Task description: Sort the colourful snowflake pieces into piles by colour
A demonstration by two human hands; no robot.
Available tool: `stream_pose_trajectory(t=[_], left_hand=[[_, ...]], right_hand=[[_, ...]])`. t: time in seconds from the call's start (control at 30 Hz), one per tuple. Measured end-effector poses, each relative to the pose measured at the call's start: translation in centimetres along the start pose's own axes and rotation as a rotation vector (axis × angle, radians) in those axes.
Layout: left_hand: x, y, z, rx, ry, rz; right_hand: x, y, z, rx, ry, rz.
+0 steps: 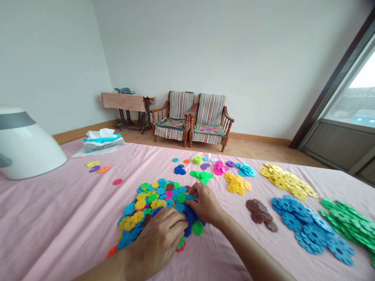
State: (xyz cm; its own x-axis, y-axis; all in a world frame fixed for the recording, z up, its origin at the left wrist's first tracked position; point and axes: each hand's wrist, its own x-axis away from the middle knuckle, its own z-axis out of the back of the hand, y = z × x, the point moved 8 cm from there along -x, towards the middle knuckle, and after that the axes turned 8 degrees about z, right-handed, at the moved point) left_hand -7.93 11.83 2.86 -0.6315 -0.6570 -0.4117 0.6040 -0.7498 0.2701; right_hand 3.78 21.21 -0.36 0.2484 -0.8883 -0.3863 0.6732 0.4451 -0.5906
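Note:
A mixed pile of notched plastic interlocking discs (140, 204) in blue, yellow, green, pink and brown lies on the table in front of me. My left hand (162, 240) rests palm down over the near side of the pile, its fingers curled in among the discs; what they hold is hidden. At the pile's right edge my right hand (206, 205) has thumb and forefinger closed around a blue interlocking disc (191, 197). Dark blue discs (190, 220) lie between the two hands. A green disc (197, 228) sits just below the right hand.
Sorted disc heaps spread to the right: brown (260, 214), blue (313, 226), green (348, 220) and yellow (287, 180). Smaller groups, including pink discs (220, 168), line the far side. A tissue pack (103, 142) and a white-grey appliance (26, 146) stand left on the pink cloth (73, 218).

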Motion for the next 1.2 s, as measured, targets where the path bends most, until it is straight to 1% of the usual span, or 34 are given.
stream_pose_trajectory(t=[0.07,0.13,0.27,0.33,0.4,0.47,0.6,0.63,0.73,0.8,0.83,0.9,0.97,1.07,1.13,1.2], left_hand=[[0.0,0.0,0.0,0.0,0.007,-0.004],[0.0,0.1,0.0,0.002,0.013,-0.008],[-0.1,0.3,0.1,0.006,0.023,-0.016],[0.0,0.3,0.2,0.006,0.027,-0.018],[0.0,0.3,0.3,0.004,0.034,-0.021],[0.0,0.4,0.4,0.004,0.041,-0.025],[0.0,0.4,0.6,0.002,0.047,-0.029],[0.0,0.3,0.6,0.001,0.048,-0.029],[0.1,0.3,0.5,0.001,0.047,-0.031],[0.1,0.3,0.5,-0.003,0.051,-0.031],[0.1,0.3,0.5,-0.004,0.054,-0.032],[0.1,0.3,0.5,-0.005,0.057,-0.03],[0.0,0.3,0.4,-0.002,0.051,-0.033],[0.0,0.2,0.3,0.005,0.038,-0.03],[0.0,0.2,0.2,0.007,0.03,-0.021],[0.1,0.1,0.2,0.008,0.025,-0.015]], right_hand=[[0.1,0.4,0.1,-0.039,0.04,-0.014],[0.2,0.5,0.1,-0.093,0.052,-0.03],[0.3,-0.6,0.4,-0.185,0.025,-0.003],[0.1,-0.9,1.5,-0.148,0.047,0.01],[-0.2,-0.4,3.2,-0.05,0.095,-0.011],[-0.4,1.3,5.4,0.075,0.149,-0.082],[0.6,7.1,10.4,0.362,0.245,-0.352],[1.0,8.4,11.4,0.394,0.259,-0.394],[2.3,11.2,13.3,0.443,0.284,-0.477],[2.9,12.0,13.9,0.467,0.3,-0.513],[3.0,11.9,13.9,0.48,0.307,-0.515],[2.6,11.0,13.5,0.486,0.31,-0.468],[1.7,9.2,11.9,0.429,0.275,-0.359],[0.3,5.7,7.6,0.227,0.145,-0.148],[0.0,3.2,4.7,0.116,0.051,-0.01],[0.1,1.5,2.5,0.071,-0.012,0.066]])
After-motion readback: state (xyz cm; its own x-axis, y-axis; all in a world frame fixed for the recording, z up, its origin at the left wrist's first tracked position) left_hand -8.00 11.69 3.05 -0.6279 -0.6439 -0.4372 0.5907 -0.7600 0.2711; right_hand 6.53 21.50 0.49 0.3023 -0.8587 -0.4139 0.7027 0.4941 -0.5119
